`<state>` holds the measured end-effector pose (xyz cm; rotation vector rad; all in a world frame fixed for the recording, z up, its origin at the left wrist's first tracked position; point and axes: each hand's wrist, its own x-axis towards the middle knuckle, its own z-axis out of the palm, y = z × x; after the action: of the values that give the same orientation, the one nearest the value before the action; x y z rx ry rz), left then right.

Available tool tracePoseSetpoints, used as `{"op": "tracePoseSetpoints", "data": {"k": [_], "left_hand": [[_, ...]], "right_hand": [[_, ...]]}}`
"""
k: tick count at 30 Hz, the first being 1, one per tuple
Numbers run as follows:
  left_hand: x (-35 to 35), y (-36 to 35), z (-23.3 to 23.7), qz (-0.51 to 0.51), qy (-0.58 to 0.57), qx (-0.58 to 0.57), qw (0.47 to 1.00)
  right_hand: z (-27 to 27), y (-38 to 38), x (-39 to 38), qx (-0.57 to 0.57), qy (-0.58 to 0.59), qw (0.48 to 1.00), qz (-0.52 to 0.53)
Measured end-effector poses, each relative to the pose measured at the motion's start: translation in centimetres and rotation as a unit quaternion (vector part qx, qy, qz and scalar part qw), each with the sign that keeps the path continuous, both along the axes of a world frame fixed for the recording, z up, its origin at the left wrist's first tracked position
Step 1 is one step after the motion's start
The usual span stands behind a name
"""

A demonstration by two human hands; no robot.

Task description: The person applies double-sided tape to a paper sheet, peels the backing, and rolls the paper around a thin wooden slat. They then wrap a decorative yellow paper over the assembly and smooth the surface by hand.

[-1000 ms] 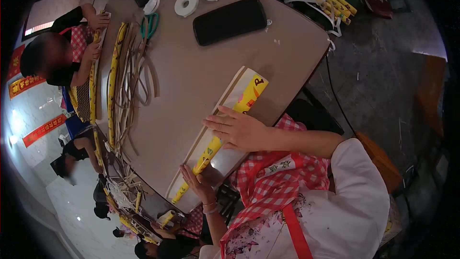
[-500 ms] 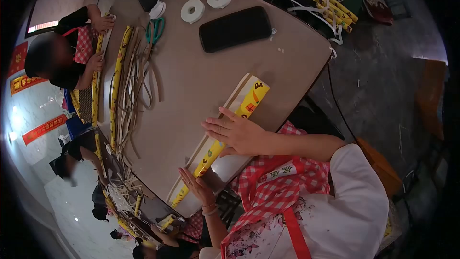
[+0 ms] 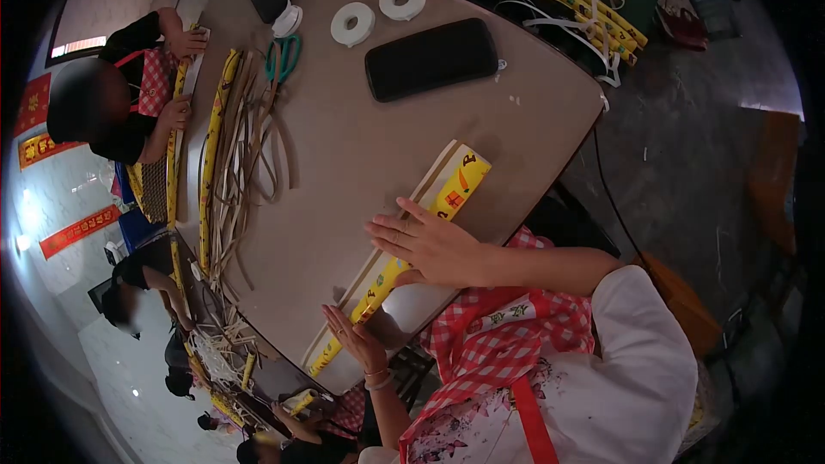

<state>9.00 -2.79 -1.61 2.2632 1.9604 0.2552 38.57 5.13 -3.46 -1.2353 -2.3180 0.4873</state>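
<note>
A long yellow patterned strip (image 3: 455,192) with a pale edge lies slantwise along the near side of the brown table. Across its middle rests my right hand (image 3: 434,249), palm down, with its fingers extended and the thumb apart. Nearer the strip's lower end, my left hand (image 3: 359,345) touches it with straight fingers; a bracelet and a ring show on this hand. Neither hand is closed round the strip. The surface beneath both palms is hidden.
Beyond my hands are a black phone (image 3: 431,60), white tape rolls (image 3: 352,24), green-handled scissors (image 3: 282,58) and a bundle of tan strips (image 3: 245,146). A co-worker's hands (image 3: 182,41) press another yellow strip at the left. Several other people sit farther along.
The view has shifted slightly, so the table items appear a little lower and farther right. Both hands keep nearly the same places on the strip.
</note>
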Motion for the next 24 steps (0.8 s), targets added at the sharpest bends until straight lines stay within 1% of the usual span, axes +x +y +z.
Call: {"op": "tracePoseSetpoints", "data": {"k": [6, 9, 14, 16, 18, 21, 24], "left_hand": [[-0.5, 0.4, -0.2, 0.016, -0.013, -0.013, 1.000], [-0.6, 0.7, -0.2, 0.013, -0.021, -0.013, 1.000], [-0.4, 1.0, 0.1, 0.009, -0.014, -0.017, 1.000], [-0.4, 0.9, 0.0, 0.028, -0.011, -0.023, 0.999], [-0.4, 1.0, 0.1, 0.028, -0.016, -0.027, 0.999], [-0.5, 1.2, 0.1, 0.031, -0.015, -0.033, 0.999], [-0.5, 1.4, 0.1, 0.039, -0.009, -0.040, 0.998]], "right_hand": [[0.2, 0.5, -0.1, -0.018, -0.030, 0.999, 0.007], [0.1, 0.7, -0.3, -0.021, -0.008, 1.000, 0.001], [0.0, 0.9, -0.4, -0.011, -0.019, 1.000, -0.003], [-0.2, 0.9, -0.6, -0.008, -0.019, 1.000, -0.008], [-0.5, 1.0, -0.8, -0.011, 0.048, 0.999, -0.021], [-0.3, 1.2, -0.9, -0.031, 0.051, 0.998, -0.020], [-0.5, 1.4, -1.1, -0.024, 0.040, 0.999, -0.025]]}}
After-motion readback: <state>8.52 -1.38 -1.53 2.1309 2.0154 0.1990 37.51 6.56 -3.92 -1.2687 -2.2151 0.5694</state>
